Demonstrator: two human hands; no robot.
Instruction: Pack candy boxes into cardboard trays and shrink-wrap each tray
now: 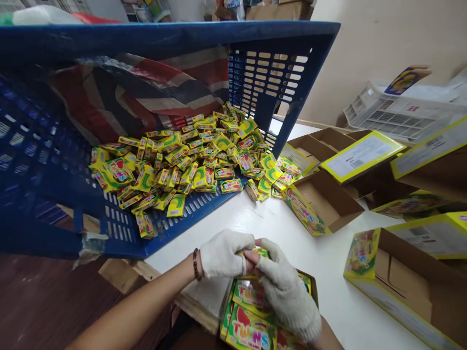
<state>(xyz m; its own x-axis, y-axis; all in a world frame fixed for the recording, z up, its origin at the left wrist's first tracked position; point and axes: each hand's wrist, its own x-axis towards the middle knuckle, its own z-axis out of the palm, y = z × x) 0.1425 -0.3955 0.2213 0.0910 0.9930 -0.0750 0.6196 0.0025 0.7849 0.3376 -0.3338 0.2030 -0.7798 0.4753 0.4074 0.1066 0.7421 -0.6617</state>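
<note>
My left hand (228,253), in a white fingerless glove, and my right hand (286,284), gloved the same way, meet above a display box. Their fingers are closed round small yellow-green candy packs (263,252), mostly covered by the gloves. Below them, the display box (314,287) holds several "TWINS" packs (251,328) laid flat in rows. Part of this box is hidden under my right hand. Further off, a heap of the same small packs (204,150) spills from a tipped blue crate (175,36) onto the white table (237,218).
Open cardboard display boxes (321,199) stand on the right, one large box (404,287) close to my right arm. Behind them sits a white plastic basket (386,109) with papers. A striped cloth sack (153,92) lines the crate. The table's near edge runs beside my left forearm.
</note>
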